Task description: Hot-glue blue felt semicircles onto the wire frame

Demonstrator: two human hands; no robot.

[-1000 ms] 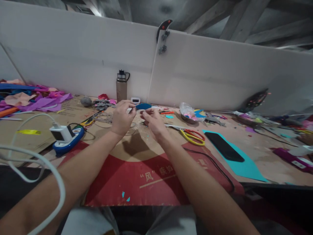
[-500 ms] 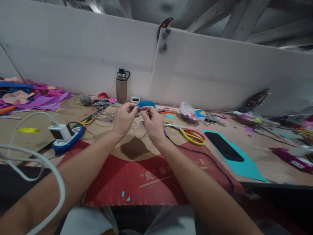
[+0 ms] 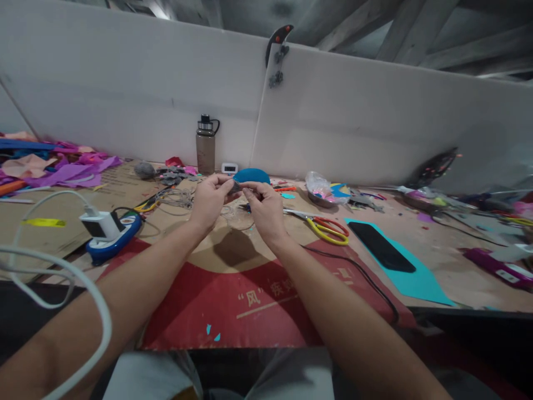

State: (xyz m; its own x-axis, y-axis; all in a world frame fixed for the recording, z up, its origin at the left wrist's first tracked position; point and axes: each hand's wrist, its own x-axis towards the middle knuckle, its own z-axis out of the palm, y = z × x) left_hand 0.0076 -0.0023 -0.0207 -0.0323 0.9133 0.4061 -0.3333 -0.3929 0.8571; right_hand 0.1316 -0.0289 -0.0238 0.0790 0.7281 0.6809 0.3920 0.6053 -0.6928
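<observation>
Above the board, my left hand (image 3: 210, 203) pinches a small dark grey piece (image 3: 236, 188), perhaps felt, between thumb and fingers. Close beside it, my right hand (image 3: 268, 211) has its thumb and index finger pressed together at the right end of that piece. Whatever lies between the right fingertips is too small to make out. Just behind the fingers is a rounded blue object (image 3: 253, 176), its lower part covered by the hands. Tangled thin grey cord (image 3: 177, 199) lies left of my left hand. Scissors with red and yellow handles (image 3: 328, 230) rest right of my right hand.
A bottle (image 3: 205, 147) stands against the white partition. A blue power strip (image 3: 116, 241) with a white charger sits at left. A black phone (image 3: 381, 246) lies on a turquoise sheet (image 3: 428, 291) at right. Beneath my forearms is a red printed board (image 3: 200, 311). A bowl (image 3: 322, 201) holds scraps.
My right hand has shifted slightly right, away from the left. More of the grey piece and of the blue object behind now shows. The left hand has hardly moved.
</observation>
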